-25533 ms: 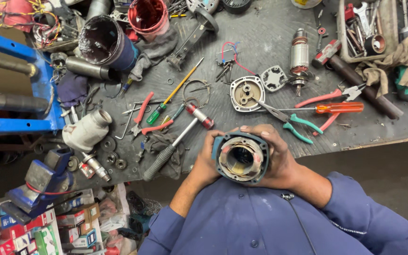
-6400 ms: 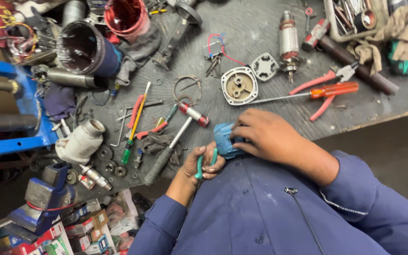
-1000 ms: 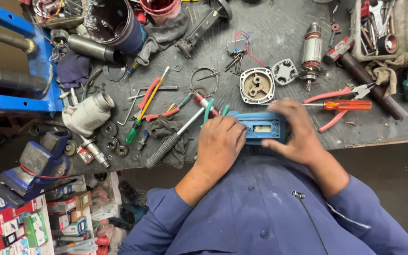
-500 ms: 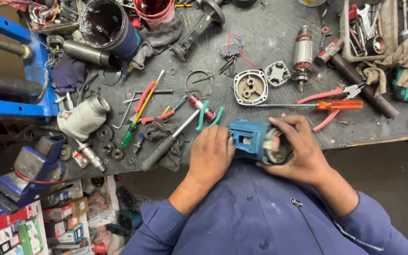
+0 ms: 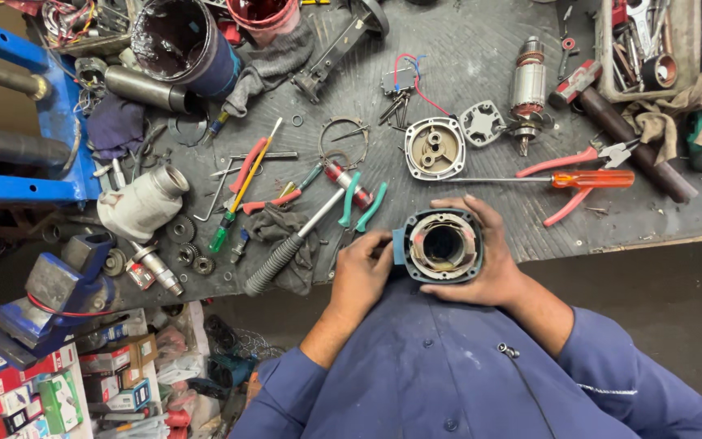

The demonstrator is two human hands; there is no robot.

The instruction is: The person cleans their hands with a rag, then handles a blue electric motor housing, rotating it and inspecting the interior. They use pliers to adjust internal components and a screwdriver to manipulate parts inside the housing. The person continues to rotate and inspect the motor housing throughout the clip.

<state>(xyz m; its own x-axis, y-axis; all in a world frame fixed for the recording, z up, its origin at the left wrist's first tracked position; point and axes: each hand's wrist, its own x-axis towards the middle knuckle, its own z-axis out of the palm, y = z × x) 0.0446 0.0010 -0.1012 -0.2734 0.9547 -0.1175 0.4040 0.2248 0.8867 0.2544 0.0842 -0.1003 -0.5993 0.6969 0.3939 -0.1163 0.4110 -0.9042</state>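
I hold a blue power-tool motor housing (image 5: 442,245) upright at the bench's near edge, its round open end facing up at me with copper windings showing inside. My right hand (image 5: 493,264) wraps around its right and lower side. The fingers of my left hand (image 5: 359,272) press on its left edge. Green-handled pliers (image 5: 361,208) lie just beyond my left hand. A grey round end cover (image 5: 435,147) and a motor armature (image 5: 526,91) rest further back on the bench.
An orange-handled screwdriver (image 5: 566,180) and red-handled pliers (image 5: 572,167) lie right of the housing. A dark can (image 5: 180,45), a red cup (image 5: 266,15), a blue vise (image 5: 58,289), a tray of tools (image 5: 652,41), rags and several small screwdrivers crowd the bench (image 5: 465,49).
The housing has been turned from lying on its side to standing with its open end facing up. My left hand shifted onto its left edge; my right hand stays wrapped around it.
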